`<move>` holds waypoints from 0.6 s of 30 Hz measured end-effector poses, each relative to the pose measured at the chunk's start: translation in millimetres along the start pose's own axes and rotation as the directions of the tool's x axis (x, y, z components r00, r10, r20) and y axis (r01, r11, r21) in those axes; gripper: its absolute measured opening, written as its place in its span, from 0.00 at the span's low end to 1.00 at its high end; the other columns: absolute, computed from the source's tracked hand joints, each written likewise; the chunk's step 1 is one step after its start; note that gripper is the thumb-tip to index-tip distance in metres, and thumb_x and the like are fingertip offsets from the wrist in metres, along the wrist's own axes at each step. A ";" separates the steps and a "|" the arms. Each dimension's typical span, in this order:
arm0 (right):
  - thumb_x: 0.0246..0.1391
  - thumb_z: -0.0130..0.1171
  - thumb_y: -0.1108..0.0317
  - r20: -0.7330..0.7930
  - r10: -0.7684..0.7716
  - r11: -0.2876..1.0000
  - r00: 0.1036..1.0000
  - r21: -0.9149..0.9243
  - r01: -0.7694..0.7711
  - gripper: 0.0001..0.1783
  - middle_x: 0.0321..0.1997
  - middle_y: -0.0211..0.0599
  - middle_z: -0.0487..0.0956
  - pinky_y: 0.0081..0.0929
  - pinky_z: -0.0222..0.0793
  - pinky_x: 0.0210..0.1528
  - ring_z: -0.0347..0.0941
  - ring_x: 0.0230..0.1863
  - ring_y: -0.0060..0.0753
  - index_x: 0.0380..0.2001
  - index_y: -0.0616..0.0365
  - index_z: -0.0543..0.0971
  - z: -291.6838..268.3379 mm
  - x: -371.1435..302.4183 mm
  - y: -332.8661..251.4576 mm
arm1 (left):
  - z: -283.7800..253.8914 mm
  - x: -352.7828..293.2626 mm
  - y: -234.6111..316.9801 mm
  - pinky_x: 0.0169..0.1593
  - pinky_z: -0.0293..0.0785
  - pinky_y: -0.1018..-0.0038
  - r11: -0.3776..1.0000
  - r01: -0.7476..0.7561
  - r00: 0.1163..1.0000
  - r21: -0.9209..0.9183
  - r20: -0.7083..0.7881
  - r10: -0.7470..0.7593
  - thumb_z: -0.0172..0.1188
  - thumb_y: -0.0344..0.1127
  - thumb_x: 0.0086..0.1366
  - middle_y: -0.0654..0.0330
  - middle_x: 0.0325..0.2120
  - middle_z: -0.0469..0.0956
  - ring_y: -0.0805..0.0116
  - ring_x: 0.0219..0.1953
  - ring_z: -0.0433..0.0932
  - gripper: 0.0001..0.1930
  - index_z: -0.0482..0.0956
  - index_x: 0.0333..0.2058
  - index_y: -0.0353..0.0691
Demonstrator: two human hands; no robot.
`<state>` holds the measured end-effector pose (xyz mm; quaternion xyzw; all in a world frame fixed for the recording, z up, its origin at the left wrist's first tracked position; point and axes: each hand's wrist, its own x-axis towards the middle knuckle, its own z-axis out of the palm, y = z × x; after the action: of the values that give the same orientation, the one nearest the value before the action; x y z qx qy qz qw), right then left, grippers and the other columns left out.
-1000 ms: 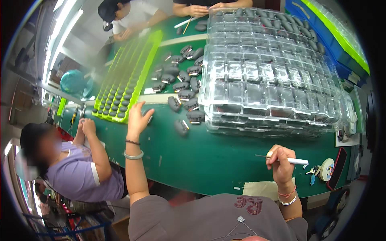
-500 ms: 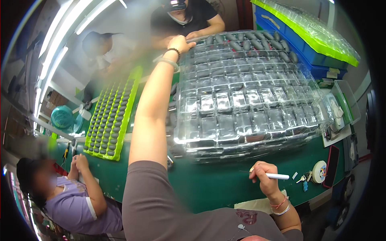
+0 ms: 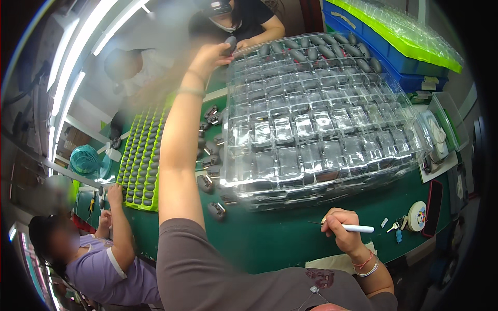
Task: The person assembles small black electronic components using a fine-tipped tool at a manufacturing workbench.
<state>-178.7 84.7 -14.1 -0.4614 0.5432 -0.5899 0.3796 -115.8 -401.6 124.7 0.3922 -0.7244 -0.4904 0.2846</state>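
Observation:
At the far left corner of the stacked clear plastic trays (image 3: 301,179), my left hand (image 3: 208,56) grips a dark grey oval piece (image 3: 230,45) between thumb and fingers. Rows of similar oval pieces (image 3: 327,51) lie in the far compartments of the top tray. Close to the table's near edge, my right hand (image 3: 342,228) is closed around a white-handled tool (image 3: 359,228) with a thin, needle-like tip pointing left. Several loose dark pieces (image 3: 210,160) with open, shiny inner parts lie along the trays' left side, partly behind my left forearm.
A lime green tray (image 3: 141,160) full of grey pieces is on the left, by a co-worker in purple (image 3: 104,264). Another person (image 3: 259,26) sits across the table. Blue crates (image 3: 399,57) stand far right; keys (image 3: 396,226), a round tape roll (image 3: 416,216) and a phone (image 3: 432,207) lie near right.
My left hand has moved from the trays' far rim leftward, and a grey oval piece now shows in it. Loose pieces beside the trays have come into view. My right hand has hardly moved.

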 end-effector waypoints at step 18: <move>0.57 0.42 0.58 -0.047 -0.017 0.925 0.999 0.378 0.034 0.25 0.19 0.40 0.69 0.17 0.58 0.16 0.63 0.17 0.24 0.13 0.66 0.70 7.3 -9.8 -5.0 | 60.2 -387.1 -7.7 0.30 0.72 0.81 0.900 0.089 0.972 -0.428 0.233 0.015 0.62 0.24 0.47 0.57 0.39 0.70 0.75 0.29 0.71 0.31 0.61 0.51 0.32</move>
<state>-168.6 92.5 -10.5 -0.3737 0.4210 -0.6982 0.4423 43.7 -45.9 85.4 0.2728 -0.6170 -0.6872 0.2695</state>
